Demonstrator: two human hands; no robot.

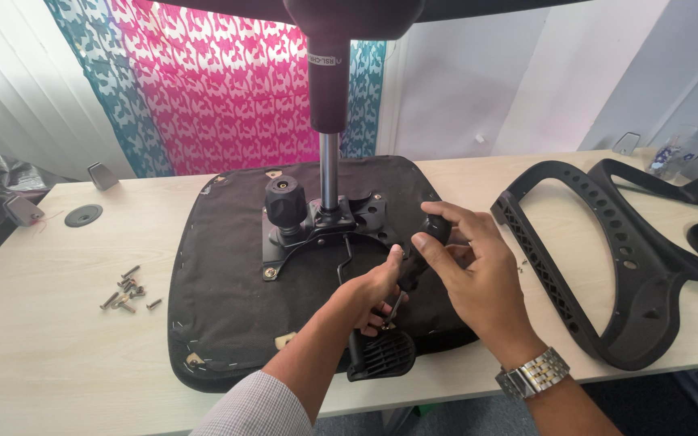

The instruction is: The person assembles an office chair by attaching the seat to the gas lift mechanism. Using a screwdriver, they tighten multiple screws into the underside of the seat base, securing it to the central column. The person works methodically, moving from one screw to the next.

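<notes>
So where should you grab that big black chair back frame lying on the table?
Probably by the chair back frame's thick curved outer rim, on its near edge, reaching from the table's front side. It lies flat with a big open middle, so fingers could wrap around the rim. Nothing sits on it.

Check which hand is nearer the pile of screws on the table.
Left. The left hand is over the upturned seat's middle, nearer the screws at its left; the right hand sits farther right.

The left hand (373,291) covers most of the black handle (377,351) it grips, and the chair base (349,12) runs off the top edge.
</notes>
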